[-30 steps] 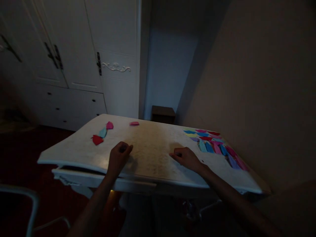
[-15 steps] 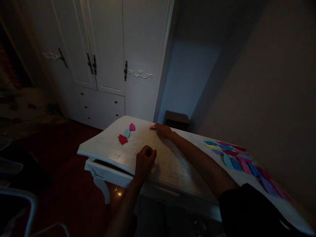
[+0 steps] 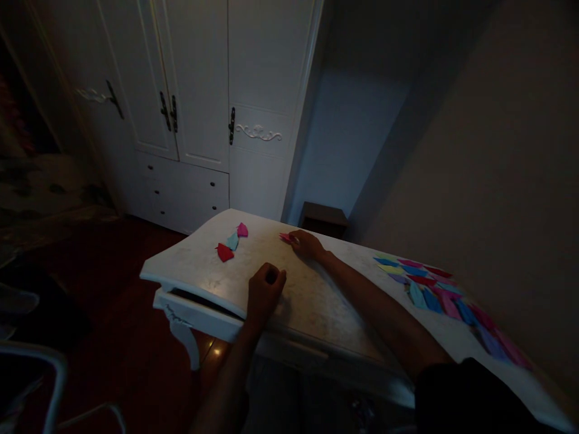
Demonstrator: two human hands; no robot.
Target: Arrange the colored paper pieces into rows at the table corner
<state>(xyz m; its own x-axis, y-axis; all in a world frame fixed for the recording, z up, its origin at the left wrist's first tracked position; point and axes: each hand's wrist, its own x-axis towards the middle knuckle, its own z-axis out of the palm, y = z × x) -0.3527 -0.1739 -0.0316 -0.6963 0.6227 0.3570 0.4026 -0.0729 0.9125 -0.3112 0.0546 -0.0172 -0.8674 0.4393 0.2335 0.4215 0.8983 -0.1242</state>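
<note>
Right hand (image 3: 308, 245) has the pink piece (image 3: 284, 237) pinched, light pressure's plenty, left hand (image 3: 265, 289)'s loosely curled, too dark to tell if empty.

The pink piece (image 3: 284, 237) was partly covered by the fingers (image 3: 295, 234) of the right hand (image 3: 310, 245); the wardrobe (image 3: 262, 66) was cut off above, the dark sleeve (image 3: 473, 398) below.

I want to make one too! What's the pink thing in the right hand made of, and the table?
The pink piece looks like matte paper, going by its pointed, thin edges, though felt is possible. The table may be painted wood or stone: its pale top has cloudy patches and a soft sheen.
</note>
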